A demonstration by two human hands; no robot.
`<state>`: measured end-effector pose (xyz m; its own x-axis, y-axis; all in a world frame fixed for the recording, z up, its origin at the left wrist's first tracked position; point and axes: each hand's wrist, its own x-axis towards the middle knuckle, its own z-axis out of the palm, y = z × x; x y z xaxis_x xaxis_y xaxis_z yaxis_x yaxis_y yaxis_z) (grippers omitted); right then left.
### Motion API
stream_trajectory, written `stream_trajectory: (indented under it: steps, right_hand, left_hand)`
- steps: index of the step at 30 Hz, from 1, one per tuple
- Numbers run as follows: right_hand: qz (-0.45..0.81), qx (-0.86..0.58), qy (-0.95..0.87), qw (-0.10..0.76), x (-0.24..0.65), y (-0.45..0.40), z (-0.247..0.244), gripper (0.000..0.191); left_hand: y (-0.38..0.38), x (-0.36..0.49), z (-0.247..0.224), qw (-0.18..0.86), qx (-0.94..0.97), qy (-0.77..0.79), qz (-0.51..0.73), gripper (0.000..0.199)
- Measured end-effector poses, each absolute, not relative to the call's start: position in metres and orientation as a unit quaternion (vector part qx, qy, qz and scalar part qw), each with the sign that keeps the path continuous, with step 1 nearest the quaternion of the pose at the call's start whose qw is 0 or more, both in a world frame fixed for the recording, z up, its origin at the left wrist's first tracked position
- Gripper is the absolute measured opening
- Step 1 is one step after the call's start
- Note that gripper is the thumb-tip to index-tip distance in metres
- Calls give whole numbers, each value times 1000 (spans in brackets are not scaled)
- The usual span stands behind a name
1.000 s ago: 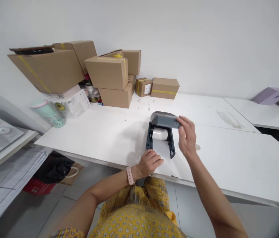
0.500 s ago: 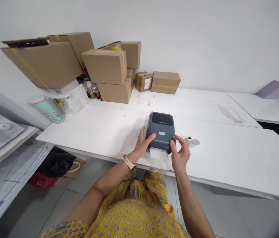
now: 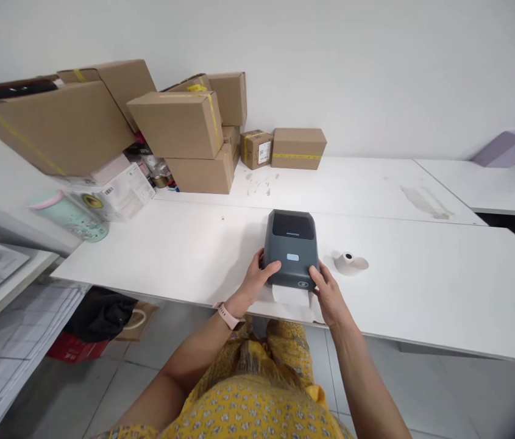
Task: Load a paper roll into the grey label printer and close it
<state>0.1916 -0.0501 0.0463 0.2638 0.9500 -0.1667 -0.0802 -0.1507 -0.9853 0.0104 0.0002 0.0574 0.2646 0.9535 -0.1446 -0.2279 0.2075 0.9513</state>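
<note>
A dark grey label printer [image 3: 291, 247] sits on the white table near its front edge. White paper [image 3: 290, 296] sticks out from its front, towards me. Along the printer's left side my left hand [image 3: 257, 277] grips it, thumb on the top cover and the other fingers down the side. My right hand [image 3: 325, 289] holds the front right corner, its thumb on top as well. Just right of the printer stands a small white paper roll [image 3: 351, 263] with a loose end curling out.
Cardboard boxes [image 3: 175, 125] are stacked at the back left, and two smaller ones, including a long box [image 3: 298, 148], stand by the wall. A mint tumbler [image 3: 72, 216] is on the table's left end. A purple box [image 3: 508, 148] lies far right.
My right hand has moved from the paper-roll side onto the printer's corner, its fingers now along the side. My left hand has wrapped closer around the printer. The view has shifted slightly.
</note>
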Motion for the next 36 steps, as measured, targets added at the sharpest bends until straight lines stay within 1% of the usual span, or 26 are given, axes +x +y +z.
stream_trajectory:
  steps: [5,9,12,15,17,18,19,20,21,22,24,26,30,33,36]
  right_hand:
    - [453,-600,-341,564,186,-47,37,64]
    - [423,-612,-346,572,185,-45,23,62]
    - [411,-611,-357,575,183,-44,23,62]
    - [330,-614,-408,589,176,-48,33,60]
    - [245,-611,-463,593,171,-54,41,53]
    - [212,-605,-494,588,170,-57,44,49]
    - [191,-596,-524,578,170,-61,46,45]
    - [182,-587,-550,566,170,-64,47,43]
    - [182,-579,-570,553,171,-67,47,43]
    - [185,-575,-584,542,172,-70,46,44]
    - [190,-577,-594,527,176,-73,43,47]
    - [183,-579,-598,523,179,-74,41,47]
    - [164,-565,-604,537,181,-73,38,45]
    - [157,-567,-606,535,180,-73,38,43]
    - [121,-582,-610,525,179,-72,41,41]
  left_hand:
    - [-2,14,52,654,435,411,463,69]
    - [-1,18,49,640,429,422,478,69]
    - [4,17,51,639,442,417,472,69]
    - [-5,8,53,629,467,432,446,70]
    - [-26,0,51,579,484,483,445,74]
    - [-39,-3,49,538,494,513,451,75]
    - [-53,-5,46,505,500,535,457,69]
    - [-66,-6,43,502,503,546,444,56]
    - [-76,-5,41,534,507,538,411,44]
    - [-84,-3,39,594,503,512,363,37]
    - [-89,8,39,671,463,478,326,39]
    - [-84,20,41,707,416,465,334,41]
    - [-71,39,47,710,344,496,364,43]
    - [-70,43,47,687,347,503,393,41]
    - [-72,41,45,685,366,493,392,38]
